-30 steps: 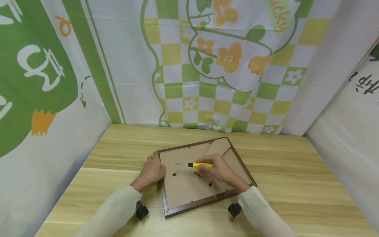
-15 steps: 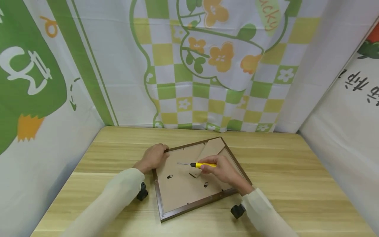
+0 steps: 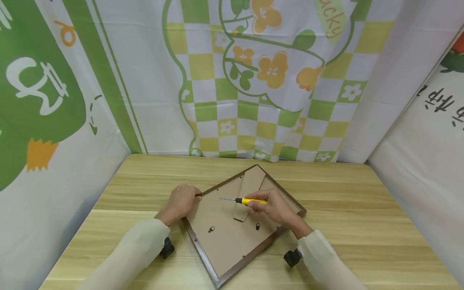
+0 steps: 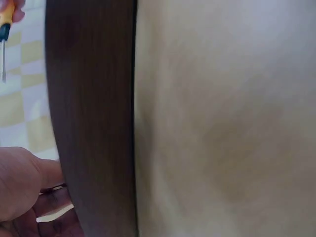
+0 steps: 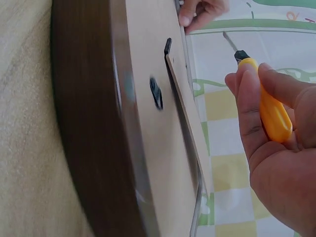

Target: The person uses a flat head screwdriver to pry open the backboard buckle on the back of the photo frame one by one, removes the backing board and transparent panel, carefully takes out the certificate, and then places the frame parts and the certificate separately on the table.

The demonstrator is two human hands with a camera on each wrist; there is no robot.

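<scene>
A picture frame (image 3: 217, 249) lies face down on the table, turned so one corner points at the front edge. Its brown border surrounds a tan backing board with a stand leg (image 3: 252, 180) and two small black hanging hooks (image 3: 211, 229). My left hand (image 3: 182, 201) grips the border at the left corner; in the left wrist view its thumb and fingers (image 4: 49, 173) meet the dark edge. Above the board, my right hand (image 3: 272, 205) holds a screwdriver (image 3: 255, 201) by its yellow handle. The metal shaft points left, clear of the hooks.
The wood-grain table (image 3: 348, 201) reaches back to a patterned curtain (image 3: 253, 100) in green, yellow and white. White printed cloth (image 3: 427, 145) hangs on the right side, and green-and-white cloth on the left. A black wrist camera (image 3: 292, 257) sits on the right wrist.
The picture frame has turned counterclockwise, its front corner swinging right and its back corner left. My left hand shifted to the back left corner and moved with it. The screwdriver stays nearly in place.
</scene>
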